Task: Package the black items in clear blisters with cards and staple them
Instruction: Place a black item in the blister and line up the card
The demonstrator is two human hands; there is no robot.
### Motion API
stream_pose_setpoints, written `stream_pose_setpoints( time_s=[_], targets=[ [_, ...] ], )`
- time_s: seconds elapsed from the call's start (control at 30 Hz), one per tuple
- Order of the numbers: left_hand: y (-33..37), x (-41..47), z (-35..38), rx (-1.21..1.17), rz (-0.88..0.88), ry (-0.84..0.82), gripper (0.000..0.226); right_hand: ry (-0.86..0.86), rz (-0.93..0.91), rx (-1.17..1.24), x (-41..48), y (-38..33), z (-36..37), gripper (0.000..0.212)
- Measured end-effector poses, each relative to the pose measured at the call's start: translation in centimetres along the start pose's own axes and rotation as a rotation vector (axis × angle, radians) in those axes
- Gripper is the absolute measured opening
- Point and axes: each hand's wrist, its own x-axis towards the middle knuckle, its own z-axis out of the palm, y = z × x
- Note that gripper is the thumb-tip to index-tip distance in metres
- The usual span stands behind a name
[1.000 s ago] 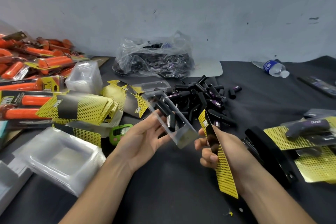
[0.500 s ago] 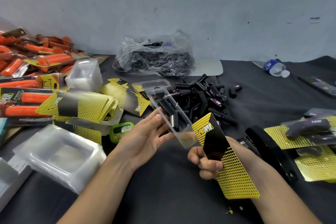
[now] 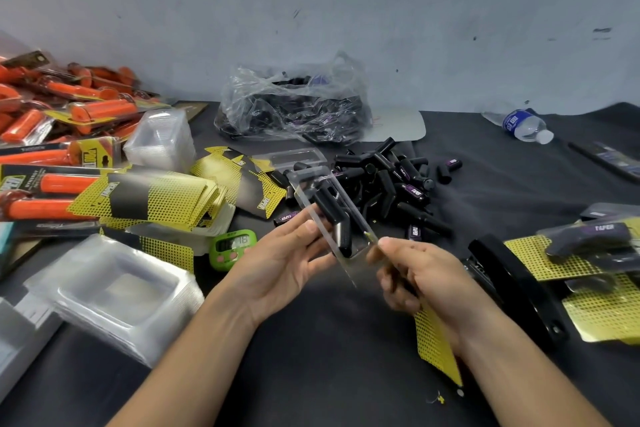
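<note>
Head camera: above the near edge of the dark table, the left hand pinched a clear blister by its long side, thumb on top and fingers beneath, holding it tilted in the air. One black item lay in the blister's pocket. The right hand, fingers curled, gripped a yellow dotted card nearly edge-on. The card's upper end met the blister's near end by the thumb. Whether it had entered the blister could not be told.

A pile of loose black items sat mid-table just beyond the hands, with a clear bag of more at the far edge. A black stapler lay just right of the right hand, beside finished packs at the right edge. Stacked cards and empty blisters crowded the left side, a green timer near them. Orange packs filled the far left corner, and a bottle lay toward the far right.
</note>
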Motion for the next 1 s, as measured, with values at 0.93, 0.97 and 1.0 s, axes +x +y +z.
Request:
stream_pose_setpoints(
  time_s=[0.93, 0.97, 1.0],
  targets=[
    [-3.4, 0.4, 2.1, 0.847, 0.153, 0.638, 0.017, 0.604, -0.435, -0.779, -0.2, 1.8, 1.1, 0.034],
    [-3.3, 0.6, 2.0, 0.861, 0.134, 0.648, 0.019, 0.602, -0.432, -0.789, -0.2, 1.9, 1.2, 0.034],
    [-3.3, 0.6, 2.0, 0.871, 0.112, 0.652, 0.021, 0.604, -0.427, -0.794, -0.2, 1.9, 1.3, 0.034]
  ],
)
